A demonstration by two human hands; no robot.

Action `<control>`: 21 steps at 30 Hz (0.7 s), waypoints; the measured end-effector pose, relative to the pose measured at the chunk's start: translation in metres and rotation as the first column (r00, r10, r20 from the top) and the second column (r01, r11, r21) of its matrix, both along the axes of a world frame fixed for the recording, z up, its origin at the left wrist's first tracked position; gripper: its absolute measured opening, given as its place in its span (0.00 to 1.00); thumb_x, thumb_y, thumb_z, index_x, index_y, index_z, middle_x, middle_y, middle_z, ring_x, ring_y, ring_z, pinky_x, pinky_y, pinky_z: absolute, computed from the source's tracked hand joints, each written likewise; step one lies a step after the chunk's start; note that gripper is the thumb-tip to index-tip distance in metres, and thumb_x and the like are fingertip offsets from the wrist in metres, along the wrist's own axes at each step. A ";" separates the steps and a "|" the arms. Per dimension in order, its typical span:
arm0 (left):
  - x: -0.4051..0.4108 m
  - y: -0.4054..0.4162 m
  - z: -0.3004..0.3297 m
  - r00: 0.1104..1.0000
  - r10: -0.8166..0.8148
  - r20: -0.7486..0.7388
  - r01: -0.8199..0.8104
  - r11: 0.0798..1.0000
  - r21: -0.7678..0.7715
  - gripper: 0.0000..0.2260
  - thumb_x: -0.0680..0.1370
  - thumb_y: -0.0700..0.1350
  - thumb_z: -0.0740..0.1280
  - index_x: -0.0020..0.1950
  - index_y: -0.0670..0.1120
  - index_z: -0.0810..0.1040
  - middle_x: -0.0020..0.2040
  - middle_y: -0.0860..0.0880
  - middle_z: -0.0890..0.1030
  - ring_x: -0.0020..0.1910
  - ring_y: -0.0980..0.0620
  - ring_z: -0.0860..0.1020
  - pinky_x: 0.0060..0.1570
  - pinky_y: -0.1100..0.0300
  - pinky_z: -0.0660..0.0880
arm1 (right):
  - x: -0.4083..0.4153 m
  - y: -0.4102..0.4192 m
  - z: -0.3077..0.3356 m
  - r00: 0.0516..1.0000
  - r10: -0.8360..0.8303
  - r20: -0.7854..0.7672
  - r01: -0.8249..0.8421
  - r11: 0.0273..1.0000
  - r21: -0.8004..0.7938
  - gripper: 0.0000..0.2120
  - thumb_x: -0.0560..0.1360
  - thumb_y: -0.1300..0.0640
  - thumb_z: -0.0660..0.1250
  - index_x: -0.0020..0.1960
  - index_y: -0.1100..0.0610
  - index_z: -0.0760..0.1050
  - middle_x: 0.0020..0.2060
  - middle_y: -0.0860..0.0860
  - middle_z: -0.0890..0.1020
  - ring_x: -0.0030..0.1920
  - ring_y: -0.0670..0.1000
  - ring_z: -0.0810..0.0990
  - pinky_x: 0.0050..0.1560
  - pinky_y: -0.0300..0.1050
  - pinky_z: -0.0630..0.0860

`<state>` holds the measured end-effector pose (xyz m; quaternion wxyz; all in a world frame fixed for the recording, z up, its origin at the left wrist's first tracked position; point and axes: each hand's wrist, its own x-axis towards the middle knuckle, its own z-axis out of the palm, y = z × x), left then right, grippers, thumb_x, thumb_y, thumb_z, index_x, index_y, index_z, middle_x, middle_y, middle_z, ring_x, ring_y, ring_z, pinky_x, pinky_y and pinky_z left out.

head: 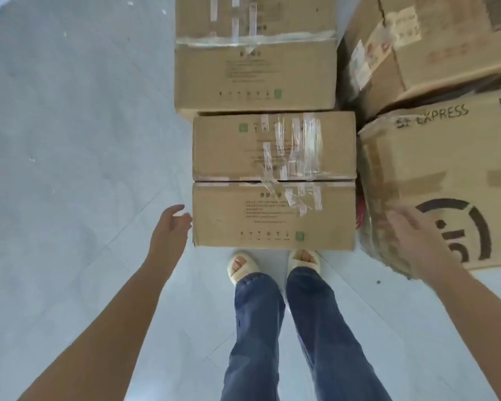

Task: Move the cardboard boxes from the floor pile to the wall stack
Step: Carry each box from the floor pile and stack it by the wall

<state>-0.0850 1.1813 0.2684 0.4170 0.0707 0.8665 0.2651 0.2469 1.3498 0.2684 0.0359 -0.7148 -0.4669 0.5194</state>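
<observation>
Cardboard boxes crowd the upper and right parts of the head view, all resting on a pale grey floor (70, 140), and no wall shows, so I cannot tell which of them count as pile and which as stack. Furthest left, the left hand (169, 230) reaches forward with fingers loosely spread and nothing in them, its fingertips just beside the left edge of the nearest box (274, 180), perhaps touching it. That box lies flat directly in front of the person's sandalled feet (272, 264), its top seam crossed with torn clear tape. Beyond it sits a second taped box (255, 53), butted against its far side. To the right stands a larger printed box (446, 175), with another box (434, 44) tilted above it. The right hand (414, 235) is blurred but looks relaxed and empty, hovering over the printed box's near left corner. Judging from this, a lift of the nearest box is being set up but not begun; at least four boxes remain to shift.
</observation>
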 end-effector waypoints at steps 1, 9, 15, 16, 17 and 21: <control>-0.008 0.008 -0.041 1.000 -0.007 -0.001 0.007 0.999 -0.037 0.14 0.80 0.44 0.60 0.66 0.48 0.71 0.51 0.49 0.79 0.59 0.45 0.77 0.55 0.53 0.72 | -0.003 -0.001 -0.036 1.000 -0.012 0.023 0.013 1.000 -0.026 0.11 0.81 0.54 0.57 0.61 0.48 0.72 0.40 0.44 0.76 0.40 0.46 0.75 0.38 0.41 0.69; -0.025 -0.020 -0.246 0.992 -0.118 -0.039 0.097 0.931 -0.352 0.25 0.79 0.50 0.58 0.76 0.48 0.57 0.70 0.42 0.66 0.63 0.41 0.70 0.60 0.50 0.70 | -0.005 -0.025 -0.241 0.951 -0.086 0.296 0.100 0.995 -0.032 0.18 0.79 0.51 0.58 0.65 0.59 0.70 0.53 0.54 0.77 0.51 0.54 0.75 0.52 0.40 0.72; -0.037 -0.041 -0.266 0.989 -0.070 -0.131 0.012 0.917 -0.398 0.22 0.78 0.53 0.58 0.67 0.41 0.70 0.64 0.44 0.73 0.58 0.45 0.74 0.46 0.56 0.72 | 0.001 -0.013 -0.265 0.919 -0.156 0.362 0.170 0.985 -0.007 0.16 0.77 0.52 0.61 0.59 0.61 0.75 0.53 0.59 0.80 0.52 0.59 0.79 0.54 0.52 0.75; -0.039 -0.038 -0.264 0.990 -0.054 -0.131 -0.002 0.919 -0.395 0.22 0.78 0.53 0.58 0.67 0.41 0.70 0.64 0.44 0.73 0.57 0.46 0.73 0.45 0.58 0.70 | 0.000 -0.011 -0.262 0.924 -0.142 0.355 0.154 0.988 -0.005 0.13 0.77 0.53 0.61 0.57 0.59 0.74 0.51 0.57 0.79 0.50 0.57 0.78 0.53 0.51 0.75; -0.041 -0.035 -0.261 0.987 -0.047 -0.153 -0.016 0.921 -0.389 0.21 0.78 0.53 0.57 0.66 0.41 0.70 0.63 0.44 0.73 0.57 0.45 0.73 0.46 0.57 0.70 | -0.001 -0.008 -0.257 0.926 -0.119 0.359 0.130 0.991 -0.006 0.10 0.78 0.52 0.60 0.54 0.56 0.71 0.49 0.55 0.77 0.48 0.54 0.75 0.51 0.49 0.73; -0.053 -0.023 -0.235 0.974 -0.046 -0.222 -0.029 0.946 -0.324 0.19 0.79 0.56 0.55 0.52 0.41 0.74 0.45 0.47 0.75 0.45 0.47 0.73 0.45 0.54 0.71 | -0.006 0.006 -0.223 0.915 -0.084 0.395 0.074 0.996 0.041 0.15 0.78 0.42 0.55 0.39 0.51 0.66 0.35 0.46 0.68 0.44 0.52 0.68 0.45 0.43 0.62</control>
